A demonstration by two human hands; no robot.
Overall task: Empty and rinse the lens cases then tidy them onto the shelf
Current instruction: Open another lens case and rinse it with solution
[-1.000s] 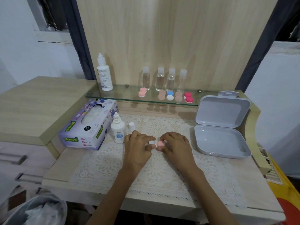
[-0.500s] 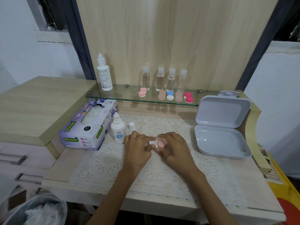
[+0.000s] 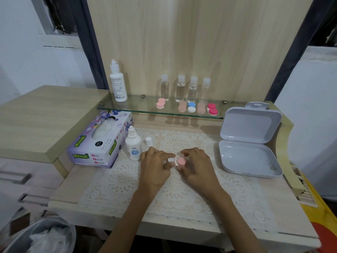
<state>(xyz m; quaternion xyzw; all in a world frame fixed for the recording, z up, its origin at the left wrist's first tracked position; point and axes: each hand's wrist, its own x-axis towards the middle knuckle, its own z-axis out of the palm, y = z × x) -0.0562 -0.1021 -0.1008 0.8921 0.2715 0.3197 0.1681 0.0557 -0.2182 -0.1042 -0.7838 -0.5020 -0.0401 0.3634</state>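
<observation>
Two hands of mine meet in the head view, low over the lace mat [image 3: 182,198] at the middle of the table. My left hand [image 3: 155,168] curls its fingers round the white cap [image 3: 171,159] of a lens case [image 3: 176,160]. My right hand [image 3: 197,168] pinches the pink cap [image 3: 181,161] beside it, thumb under and fingers arched above. The case sits between the two hands, lifted off the mat or resting on it, I cannot tell which. Just left of my left hand stands a small white bottle [image 3: 134,147] with its top off, and its loose cap [image 3: 148,141] stands on the mat close behind. A purple tissue box [image 3: 99,141] lies further left. To my right an open grey box [image 3: 249,157] sits with its lid up. On the glass shelf [image 3: 140,109] at the back lie five more cases [image 3: 191,107] in a row: pink, beige, blue and white, beige, deep pink. Behind them stand four clear bottles [image 3: 181,88], and a taller white bottle [image 3: 118,84] stands near the shelf's left end.
</observation>
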